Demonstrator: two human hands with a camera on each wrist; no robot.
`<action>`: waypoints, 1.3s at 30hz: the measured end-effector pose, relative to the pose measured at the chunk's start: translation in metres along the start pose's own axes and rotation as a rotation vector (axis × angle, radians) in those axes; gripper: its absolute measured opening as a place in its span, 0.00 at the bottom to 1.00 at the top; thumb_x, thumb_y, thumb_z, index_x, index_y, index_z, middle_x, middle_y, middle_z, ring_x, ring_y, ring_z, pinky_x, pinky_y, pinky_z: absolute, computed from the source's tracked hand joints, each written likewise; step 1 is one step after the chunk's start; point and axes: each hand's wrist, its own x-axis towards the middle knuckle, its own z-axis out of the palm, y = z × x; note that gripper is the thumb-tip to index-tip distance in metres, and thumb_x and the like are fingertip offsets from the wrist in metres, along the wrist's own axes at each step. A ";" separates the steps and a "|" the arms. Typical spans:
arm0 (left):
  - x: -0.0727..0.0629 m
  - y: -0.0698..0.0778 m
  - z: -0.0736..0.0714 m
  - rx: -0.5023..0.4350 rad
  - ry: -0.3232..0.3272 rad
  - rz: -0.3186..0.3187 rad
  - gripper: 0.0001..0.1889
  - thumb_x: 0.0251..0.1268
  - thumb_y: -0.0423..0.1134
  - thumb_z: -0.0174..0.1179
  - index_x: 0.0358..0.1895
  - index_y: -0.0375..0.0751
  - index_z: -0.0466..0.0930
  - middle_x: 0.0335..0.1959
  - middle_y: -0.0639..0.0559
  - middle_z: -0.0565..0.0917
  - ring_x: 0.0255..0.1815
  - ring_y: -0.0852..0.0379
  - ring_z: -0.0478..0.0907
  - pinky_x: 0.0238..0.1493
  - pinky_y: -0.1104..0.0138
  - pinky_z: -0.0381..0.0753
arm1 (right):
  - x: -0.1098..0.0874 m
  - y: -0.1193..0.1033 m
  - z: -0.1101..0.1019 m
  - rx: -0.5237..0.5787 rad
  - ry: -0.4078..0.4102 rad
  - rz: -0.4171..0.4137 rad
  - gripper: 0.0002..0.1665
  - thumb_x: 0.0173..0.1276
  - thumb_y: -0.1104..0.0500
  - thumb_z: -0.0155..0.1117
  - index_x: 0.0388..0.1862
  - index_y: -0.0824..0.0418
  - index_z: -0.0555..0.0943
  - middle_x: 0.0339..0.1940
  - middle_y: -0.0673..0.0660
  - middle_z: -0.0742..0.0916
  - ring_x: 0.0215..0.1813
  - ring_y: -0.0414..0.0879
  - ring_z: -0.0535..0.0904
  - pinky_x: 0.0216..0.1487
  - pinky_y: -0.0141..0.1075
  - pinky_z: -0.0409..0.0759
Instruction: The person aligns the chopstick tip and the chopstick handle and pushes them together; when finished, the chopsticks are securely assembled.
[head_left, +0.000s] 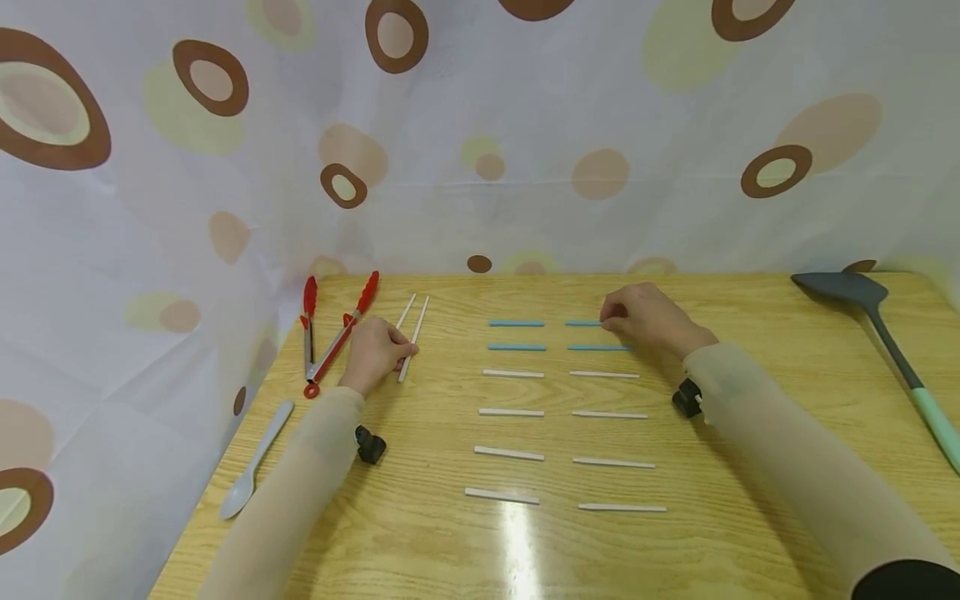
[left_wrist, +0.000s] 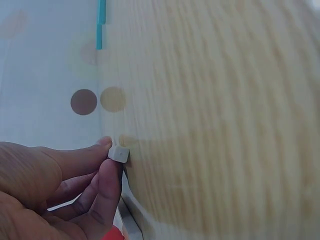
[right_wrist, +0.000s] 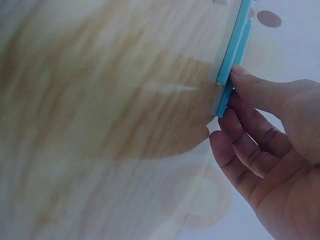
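At the left, my left hand (head_left: 375,350) pinches a white chopstick (head_left: 420,325) between thumb and fingers. Its square end (left_wrist: 119,154) faces the left wrist camera. A second white chopstick (head_left: 407,308) lies close beside it, partly hidden by the hand. At the back, my right hand (head_left: 645,317) has thumb and fingertips at the right end of the farthest blue chopstick (head_left: 581,322) in the right column. In front of that lies another blue chopstick (head_left: 596,347). Two more blue chopsticks (head_left: 516,322) lie in the left column.
Several white chopsticks (head_left: 512,412) lie in two columns toward the front. Red-tipped tongs (head_left: 330,354) lie spread at the left, with a grey spoon (head_left: 258,458) in front. A dark spatula (head_left: 847,287) with a mint handle lies at the right. A patterned curtain (head_left: 480,125) hangs behind the table.
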 end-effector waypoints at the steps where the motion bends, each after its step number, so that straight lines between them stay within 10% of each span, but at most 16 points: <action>1: 0.000 0.000 0.000 0.000 0.001 0.000 0.07 0.59 0.33 0.72 0.28 0.32 0.88 0.23 0.46 0.84 0.19 0.56 0.82 0.22 0.67 0.80 | 0.000 0.000 0.000 -0.003 -0.001 0.001 0.03 0.69 0.65 0.66 0.36 0.61 0.86 0.33 0.52 0.85 0.36 0.47 0.79 0.42 0.46 0.78; 10: 0.000 0.004 -0.003 -0.004 -0.009 0.005 0.06 0.59 0.32 0.72 0.29 0.31 0.88 0.24 0.44 0.85 0.21 0.52 0.83 0.24 0.65 0.82 | 0.001 -0.002 0.000 -0.040 -0.019 -0.003 0.03 0.70 0.65 0.65 0.36 0.61 0.85 0.32 0.52 0.84 0.35 0.47 0.79 0.40 0.46 0.78; 14: 0.000 0.007 -0.008 0.054 0.009 0.084 0.07 0.59 0.33 0.72 0.28 0.31 0.88 0.21 0.45 0.84 0.22 0.52 0.80 0.50 0.53 0.79 | 0.000 -0.003 0.000 -0.052 -0.020 -0.003 0.02 0.70 0.65 0.65 0.36 0.62 0.84 0.32 0.52 0.84 0.34 0.47 0.79 0.40 0.46 0.77; 19: 0.002 0.020 -0.011 0.098 0.031 0.172 0.07 0.60 0.34 0.71 0.28 0.32 0.88 0.22 0.47 0.84 0.22 0.52 0.77 0.45 0.53 0.78 | -0.001 -0.001 0.001 -0.067 -0.021 -0.015 0.02 0.71 0.64 0.65 0.37 0.62 0.83 0.33 0.53 0.84 0.35 0.48 0.78 0.41 0.46 0.77; 23: 0.006 0.037 -0.003 0.114 -0.020 0.219 0.07 0.62 0.36 0.70 0.30 0.35 0.88 0.27 0.48 0.85 0.25 0.53 0.78 0.29 0.61 0.79 | -0.001 -0.001 0.001 -0.071 -0.021 -0.026 0.02 0.71 0.64 0.64 0.37 0.63 0.83 0.33 0.53 0.84 0.35 0.48 0.78 0.40 0.46 0.77; 39: 0.039 0.088 0.053 0.195 -0.288 0.485 0.15 0.66 0.37 0.67 0.53 0.35 0.84 0.47 0.44 0.83 0.47 0.51 0.78 0.49 0.62 0.77 | -0.003 -0.006 -0.002 -0.066 -0.008 -0.030 0.04 0.76 0.64 0.58 0.41 0.65 0.77 0.36 0.56 0.83 0.37 0.50 0.78 0.41 0.46 0.76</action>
